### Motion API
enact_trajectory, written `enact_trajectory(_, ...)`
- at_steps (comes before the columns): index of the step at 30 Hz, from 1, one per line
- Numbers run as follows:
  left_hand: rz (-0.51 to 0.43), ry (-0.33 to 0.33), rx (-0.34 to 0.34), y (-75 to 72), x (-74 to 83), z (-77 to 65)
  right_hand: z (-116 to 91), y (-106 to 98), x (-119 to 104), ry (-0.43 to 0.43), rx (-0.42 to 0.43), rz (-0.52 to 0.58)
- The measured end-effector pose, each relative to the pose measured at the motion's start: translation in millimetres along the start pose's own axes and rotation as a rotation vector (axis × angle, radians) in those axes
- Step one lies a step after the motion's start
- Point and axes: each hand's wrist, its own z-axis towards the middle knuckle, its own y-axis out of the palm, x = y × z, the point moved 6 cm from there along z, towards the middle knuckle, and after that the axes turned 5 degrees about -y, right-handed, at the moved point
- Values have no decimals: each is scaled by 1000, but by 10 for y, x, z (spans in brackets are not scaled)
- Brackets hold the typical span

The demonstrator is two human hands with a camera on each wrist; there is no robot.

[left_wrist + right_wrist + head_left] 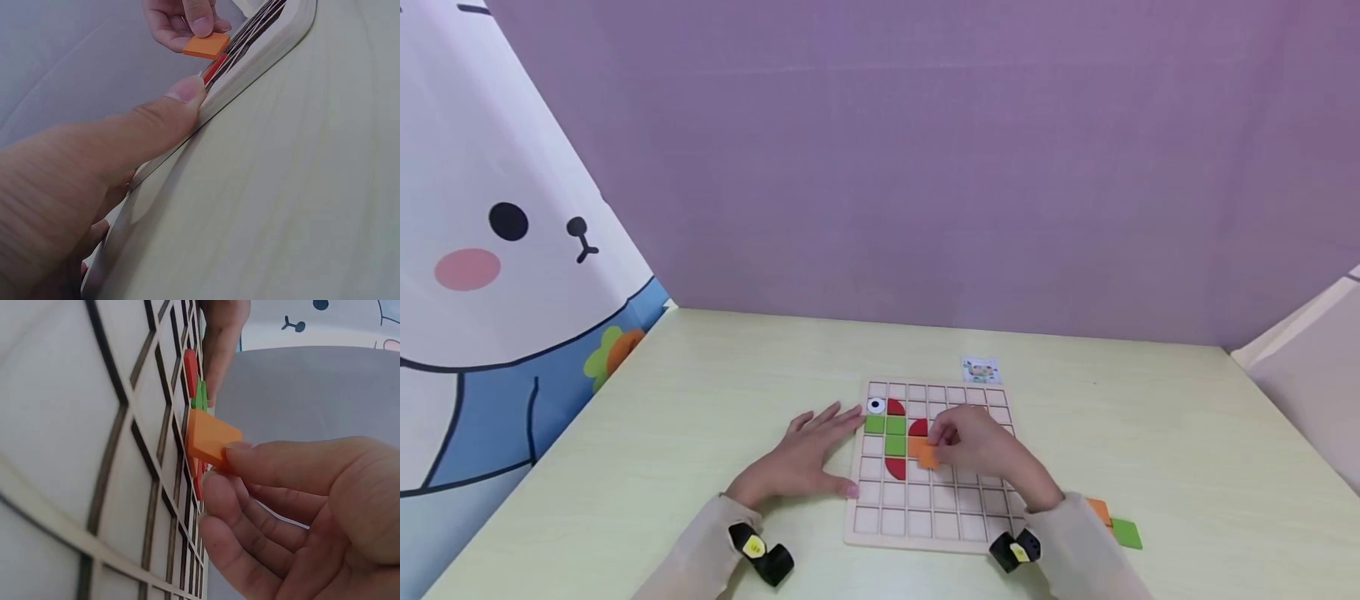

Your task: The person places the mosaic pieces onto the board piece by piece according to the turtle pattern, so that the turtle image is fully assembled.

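Observation:
My right hand (981, 442) pinches an orange square tile (212, 437) between thumb and fingers, tilted close over the wooden grid board (910, 542). In the head view it partly overlaps another orange tile (913, 447) lying in the grid. Fingers spread, my left hand (805, 458) rests along the board's left edge, its thumb at the rim in the left wrist view. In the grid are a white eye tile (876, 406), green square tiles (895, 446) and red quarter-round tiles (896, 468). The right hand hides part of the grid.
A small printed picture card (981, 370) lies behind the board. Right of the board, an orange tile (1099, 510) and a green tile (1126, 533) show on the pale table (1210, 433) past the right sleeve. A purple panel (925, 167) stands along the back.

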Motion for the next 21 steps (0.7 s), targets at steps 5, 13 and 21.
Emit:
enact_trajectory(5,-3,11,-2,-7,20,1,13,61,23,16,-22,17)
enact_trajectory(13,6,44,19,-16,21,9,22,115,-36,-64,-57,41)
enact_trajectory(21,18,28,13,-3,1,15,27,150,-30,-80,-45,37)
